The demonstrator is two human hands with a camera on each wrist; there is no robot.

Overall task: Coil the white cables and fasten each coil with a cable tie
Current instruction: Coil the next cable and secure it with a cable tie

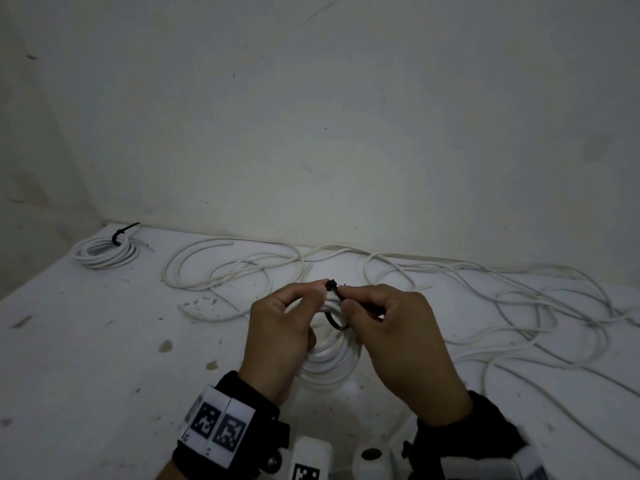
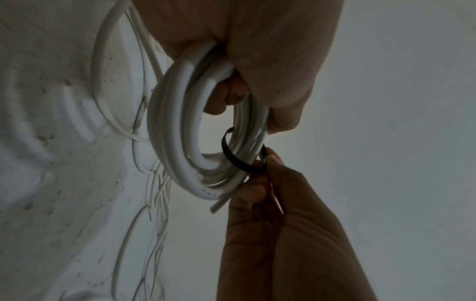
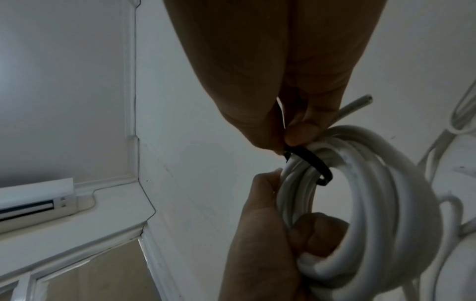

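Left hand (image 1: pixel 277 336) curls round the white coil (image 1: pixel 332 362), right hand (image 1: pixel 398 337) pinches the black cable tie (image 1: pixel 334 306) looped between both fingertips; feed the tail squarely, then pull snug.

No legible text, brand or number was found. The wristband (image 1: pixel 216 427) bore black-and-white square code markers, and a small character stood below each, too blurred to read. Faint printed marks ran along the coil (image 2: pixel 177 130), also unreadable.
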